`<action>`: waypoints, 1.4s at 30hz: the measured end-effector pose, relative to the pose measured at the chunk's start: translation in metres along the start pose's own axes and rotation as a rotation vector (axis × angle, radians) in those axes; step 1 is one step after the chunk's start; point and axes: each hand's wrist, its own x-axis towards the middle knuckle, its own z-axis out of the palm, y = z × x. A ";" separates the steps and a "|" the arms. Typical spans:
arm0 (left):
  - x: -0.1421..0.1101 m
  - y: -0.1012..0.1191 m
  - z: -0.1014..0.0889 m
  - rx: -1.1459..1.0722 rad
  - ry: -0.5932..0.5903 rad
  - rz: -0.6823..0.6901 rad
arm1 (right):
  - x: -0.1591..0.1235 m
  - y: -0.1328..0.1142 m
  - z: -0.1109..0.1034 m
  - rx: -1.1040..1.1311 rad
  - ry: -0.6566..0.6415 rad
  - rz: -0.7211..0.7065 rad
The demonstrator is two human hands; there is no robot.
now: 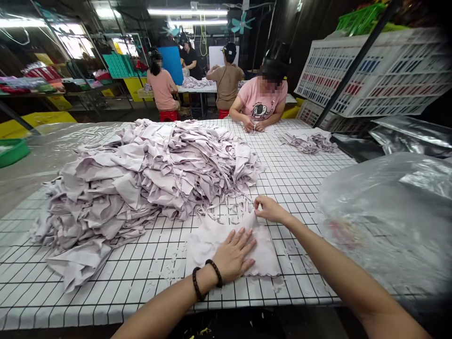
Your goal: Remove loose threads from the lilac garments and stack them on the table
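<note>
A pale lilac garment with thin straps and a wavy lower edge, like a camisole [201,245], lies spread on the grid-patterned table in front of me. My left hand [233,254] rests flat on its middle, fingers stretched out. At the garment's upper right, my right hand [270,208] pinches the fabric near a strap and lifts that part slightly. Just beyond lies a large heap of similar lilac garments [169,165], whose front edge comes close to the straps. Small pale scraps are scattered on the table around the camisole.
A clear plastic bag [384,216] bulges over the table's right side. Across the table, a person in a pink shirt [261,101] handles something small beside a smaller garment pile [310,141]. White crates [374,70] stand at right, a green basin [13,151] at left.
</note>
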 end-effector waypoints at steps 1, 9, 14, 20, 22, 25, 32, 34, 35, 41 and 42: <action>-0.001 -0.002 0.001 0.011 0.000 -0.008 | 0.007 -0.004 -0.003 -0.020 0.017 -0.034; -0.003 -0.002 0.003 0.060 0.027 -0.100 | 0.061 -0.019 -0.017 -0.217 0.044 -0.302; -0.001 -0.002 0.000 0.034 -0.010 -0.103 | 0.083 0.002 -0.037 -0.019 0.067 -0.146; -0.002 -0.002 -0.002 0.003 -0.017 -0.088 | 0.088 0.037 -0.044 0.048 0.288 0.001; -0.001 -0.003 -0.004 -0.024 -0.030 -0.085 | 0.079 0.050 -0.036 0.081 0.383 0.108; 0.004 -0.004 -0.013 -0.092 -0.066 -0.080 | 0.060 0.066 -0.021 0.115 0.304 0.213; 0.035 0.000 -0.038 -0.318 0.292 -0.276 | 0.040 0.082 -0.031 0.200 0.321 0.379; 0.042 0.004 -0.041 -0.427 0.364 -0.294 | 0.044 0.082 -0.032 0.218 0.328 0.468; 0.045 0.007 -0.041 -0.484 0.370 -0.299 | 0.048 0.081 -0.030 0.224 0.329 0.509; 0.058 0.006 -0.042 -0.746 0.289 -0.385 | 0.075 0.072 -0.009 0.298 0.316 0.657; 0.061 0.003 -0.040 -0.788 0.276 -0.402 | 0.078 0.070 -0.010 0.335 0.315 0.656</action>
